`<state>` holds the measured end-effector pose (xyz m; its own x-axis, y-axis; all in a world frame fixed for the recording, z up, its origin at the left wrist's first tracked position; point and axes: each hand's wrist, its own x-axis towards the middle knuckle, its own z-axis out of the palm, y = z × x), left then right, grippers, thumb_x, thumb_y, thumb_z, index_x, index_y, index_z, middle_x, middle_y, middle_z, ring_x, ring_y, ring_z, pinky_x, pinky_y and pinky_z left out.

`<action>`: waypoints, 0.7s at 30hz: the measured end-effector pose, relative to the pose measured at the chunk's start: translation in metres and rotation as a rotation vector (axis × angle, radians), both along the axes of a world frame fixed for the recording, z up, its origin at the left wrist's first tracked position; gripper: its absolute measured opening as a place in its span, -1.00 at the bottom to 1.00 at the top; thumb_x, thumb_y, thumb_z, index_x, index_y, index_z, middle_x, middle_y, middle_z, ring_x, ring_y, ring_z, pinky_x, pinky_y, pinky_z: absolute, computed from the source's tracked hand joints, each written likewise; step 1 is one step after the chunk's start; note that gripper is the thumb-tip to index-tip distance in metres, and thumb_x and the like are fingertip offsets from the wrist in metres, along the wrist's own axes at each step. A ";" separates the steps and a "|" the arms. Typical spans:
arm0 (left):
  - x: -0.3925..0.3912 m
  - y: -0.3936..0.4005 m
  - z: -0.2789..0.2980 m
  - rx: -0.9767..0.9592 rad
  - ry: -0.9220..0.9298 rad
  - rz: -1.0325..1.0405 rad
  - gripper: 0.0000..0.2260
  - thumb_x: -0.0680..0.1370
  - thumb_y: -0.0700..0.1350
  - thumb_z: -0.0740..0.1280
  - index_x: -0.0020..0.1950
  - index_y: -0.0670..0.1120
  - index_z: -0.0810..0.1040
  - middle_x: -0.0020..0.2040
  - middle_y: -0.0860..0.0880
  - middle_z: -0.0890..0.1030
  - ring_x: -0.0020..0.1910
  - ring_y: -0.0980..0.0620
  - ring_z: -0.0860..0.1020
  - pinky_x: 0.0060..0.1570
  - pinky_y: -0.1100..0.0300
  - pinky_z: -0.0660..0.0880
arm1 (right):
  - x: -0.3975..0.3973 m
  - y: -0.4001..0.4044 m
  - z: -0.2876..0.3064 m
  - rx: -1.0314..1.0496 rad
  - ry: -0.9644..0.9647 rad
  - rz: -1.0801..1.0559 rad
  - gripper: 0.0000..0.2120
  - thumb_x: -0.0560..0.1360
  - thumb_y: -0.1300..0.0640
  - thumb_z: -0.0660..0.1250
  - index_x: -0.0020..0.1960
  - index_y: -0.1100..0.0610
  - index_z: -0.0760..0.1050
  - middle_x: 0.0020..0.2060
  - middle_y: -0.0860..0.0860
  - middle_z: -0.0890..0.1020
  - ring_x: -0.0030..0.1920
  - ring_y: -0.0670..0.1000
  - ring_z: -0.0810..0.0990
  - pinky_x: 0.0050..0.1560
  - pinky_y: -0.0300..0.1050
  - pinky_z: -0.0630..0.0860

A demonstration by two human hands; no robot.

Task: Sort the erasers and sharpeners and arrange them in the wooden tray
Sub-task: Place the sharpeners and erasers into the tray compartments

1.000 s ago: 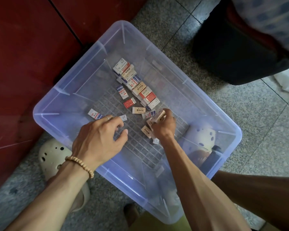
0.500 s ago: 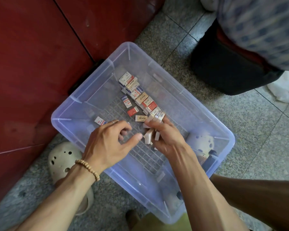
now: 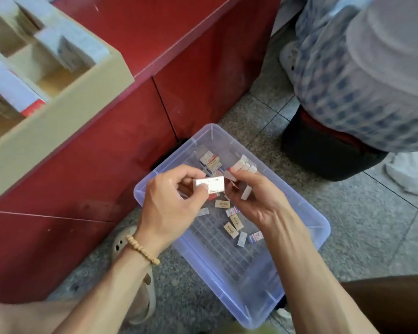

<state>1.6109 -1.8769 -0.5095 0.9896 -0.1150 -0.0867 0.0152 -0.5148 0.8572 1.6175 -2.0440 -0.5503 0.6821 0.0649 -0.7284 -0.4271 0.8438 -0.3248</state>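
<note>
Your left hand (image 3: 171, 201) pinches one white eraser (image 3: 209, 185) by its end. Your right hand (image 3: 253, 196) clutches a stack of boxed erasers (image 3: 243, 166), another between lower fingers. Step in hand: gathering and sorting, above the plastic bin (image 3: 299, 261). Loose erasers (image 3: 232, 227) lie at 6 o'clock of your hands on the bin floor. Next: probably carry the handful to the wooden tray (image 3: 58, 112), at 10 o'clock on the red counter (image 3: 179, 68), into the matching compartment. Speckled tile floor (image 3: 372, 225); another person's checked shirt (image 3: 348, 80) at 2 o'clock.
</note>
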 end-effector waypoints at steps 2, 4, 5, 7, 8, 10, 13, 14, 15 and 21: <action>0.001 0.008 0.018 -0.044 -0.001 0.035 -0.83 0.46 -0.24 0.44 -0.12 0.05 0.65 -0.25 0.14 0.66 -0.28 0.12 0.64 -0.24 0.14 0.61 | -0.004 -0.001 0.019 0.001 -0.011 0.032 -0.85 0.45 0.45 0.32 -0.09 0.25 0.50 -0.28 0.14 0.63 -0.23 0.02 0.59 -0.34 -0.26 0.53; 0.001 0.016 0.035 -0.085 -0.005 0.068 -0.84 0.47 -0.24 0.43 -0.10 0.04 0.66 -0.24 0.08 0.67 -0.24 0.04 0.66 -0.19 -0.07 0.63 | -0.007 0.002 0.038 0.010 -0.055 0.046 -0.74 0.30 0.46 0.36 -0.04 0.26 0.50 -0.20 0.17 0.61 -0.18 0.04 0.58 -0.36 -0.25 0.54; 0.001 0.019 0.044 -0.093 -0.017 0.082 -0.84 0.47 -0.25 0.43 -0.10 0.03 0.66 -0.24 0.06 0.68 -0.23 0.02 0.67 -0.18 -0.11 0.63 | -0.008 0.004 0.049 0.009 -0.080 0.056 -0.68 0.24 0.46 0.36 -0.03 0.26 0.50 -0.17 0.17 0.61 -0.17 0.05 0.58 -0.36 -0.24 0.55; -0.001 0.025 0.060 -0.104 -0.046 0.115 -0.81 0.47 -0.27 0.42 -0.13 0.04 0.65 -0.26 0.03 0.68 -0.26 -0.01 0.67 -0.19 -0.14 0.62 | -0.008 0.007 0.066 -0.018 -0.135 0.102 -0.69 0.25 0.49 0.33 -0.06 0.23 0.50 -0.17 0.16 0.59 -0.13 0.06 0.58 -0.32 -0.23 0.55; -0.002 0.028 0.068 -0.113 -0.058 0.136 -0.80 0.47 -0.29 0.42 -0.14 0.04 0.65 -0.27 0.02 0.68 -0.28 -0.03 0.67 -0.20 -0.15 0.62 | -0.008 0.009 0.074 -0.036 -0.162 0.132 -0.72 0.31 0.53 0.29 -0.09 0.22 0.50 -0.19 0.15 0.58 -0.13 0.07 0.59 -0.28 -0.23 0.55; -0.004 0.034 0.082 -0.130 -0.073 0.180 -0.79 0.48 -0.30 0.41 -0.16 0.03 0.64 -0.29 0.02 0.68 -0.31 -0.04 0.66 -0.20 -0.15 0.62 | -0.009 0.011 0.092 -0.057 -0.217 0.199 -0.72 0.37 0.54 0.24 -0.09 0.20 0.48 -0.21 0.13 0.59 -0.19 0.06 0.62 -0.27 -0.25 0.53; -0.006 0.044 0.103 -0.127 -0.096 0.218 -0.80 0.49 -0.28 0.41 -0.16 0.04 0.64 -0.29 0.05 0.68 -0.31 -0.03 0.67 -0.19 -0.14 0.63 | -0.008 0.017 0.117 -0.042 -0.312 0.281 -0.63 0.23 0.40 0.43 -0.02 0.19 0.45 -0.18 0.13 0.57 -0.24 0.04 0.63 -0.33 -0.28 0.52; -0.007 0.047 0.109 -0.125 -0.100 0.227 -0.81 0.49 -0.27 0.41 -0.15 0.04 0.64 -0.29 0.05 0.68 -0.30 -0.02 0.67 -0.19 -0.12 0.64 | -0.007 0.020 0.124 -0.045 -0.330 0.300 -0.61 0.21 0.33 0.49 -0.02 0.18 0.45 -0.17 0.13 0.56 -0.24 0.04 0.62 -0.35 -0.29 0.52; -0.006 0.050 0.116 -0.121 -0.102 0.235 -0.83 0.50 -0.26 0.41 -0.13 0.02 0.64 -0.28 0.04 0.68 -0.29 -0.01 0.67 -0.19 -0.11 0.64 | -0.005 0.024 0.131 -0.051 -0.327 0.306 -0.62 0.23 0.26 0.51 -0.02 0.17 0.45 -0.16 0.13 0.56 -0.24 0.03 0.61 -0.38 -0.29 0.52; 0.011 0.074 0.154 -0.036 -0.180 0.242 -0.83 0.54 -0.23 0.37 -0.07 0.06 0.61 -0.22 -0.05 0.68 -0.26 -0.02 0.66 -0.27 0.00 0.62 | 0.013 0.038 0.166 -0.065 -0.287 0.366 -0.73 0.40 0.06 0.38 -0.04 0.23 0.49 -0.21 0.13 0.57 -0.34 0.00 0.54 -0.51 -0.29 0.42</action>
